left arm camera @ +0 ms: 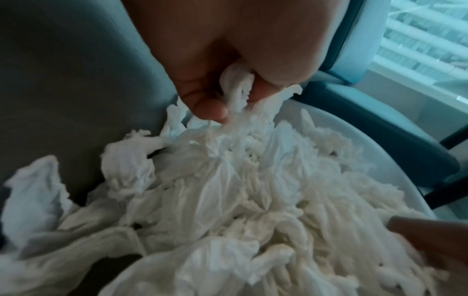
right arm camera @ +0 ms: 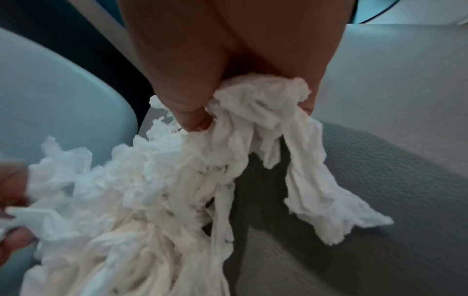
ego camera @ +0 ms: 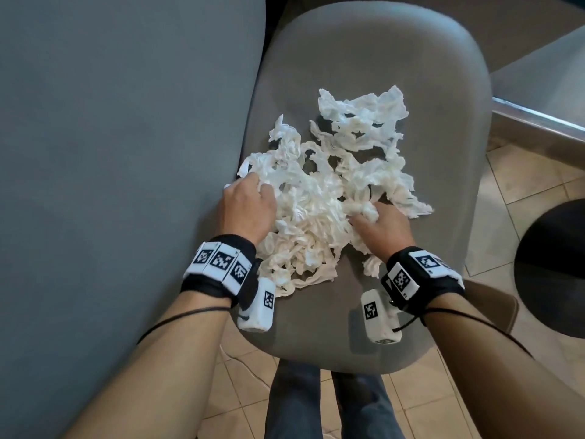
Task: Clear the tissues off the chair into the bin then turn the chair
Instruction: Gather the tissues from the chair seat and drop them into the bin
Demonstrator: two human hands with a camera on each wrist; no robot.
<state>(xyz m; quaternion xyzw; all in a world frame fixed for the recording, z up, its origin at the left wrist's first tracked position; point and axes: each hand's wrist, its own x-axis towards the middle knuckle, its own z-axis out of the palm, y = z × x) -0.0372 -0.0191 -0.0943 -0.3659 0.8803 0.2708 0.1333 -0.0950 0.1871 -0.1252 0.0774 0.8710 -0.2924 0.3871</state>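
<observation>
Tissues: a heap of crumpled white tissues [ego camera: 329, 191] lies on the seat of the grey chair [ego camera: 373, 68], spread from the near left edge toward the middle and the right; the same heap fills the left wrist view [left arm camera: 228, 200] and the right wrist view [right arm camera: 157, 200].
Chair: padded grey seat with rounded corners, seen from above; bare seat shows beyond the heap and at the near edge.
Left hand: the left hand [ego camera: 250, 207] sits on the left side of the heap at the chair's left edge; in the left wrist view [left arm camera: 228, 60] its grip is clamped on a twist of tissue, fingers and thumb curled round it.
Right hand: the right hand [ego camera: 383, 226] is on the near right side of the heap; in the right wrist view [right arm camera: 228, 66] its grip is clamped on a bunch of tissue, with loose strips hanging down from it.
Wrist bands: black bands with black-and-white square markers [ego camera: 221, 264] wrap both wrists, a small white box hanging below each.
Left of chair: a large grey-blue cushioned surface [ego camera: 110, 153] lies just beside the chair.
Floor: beige tiles [ego camera: 522, 185] to the right and below the chair.
Right edge: a round black shape [ego camera: 557, 267] on the floor; what it is cannot be told.
Person: legs in blue jeans [ego camera: 294, 403] stand at the chair's near edge.
</observation>
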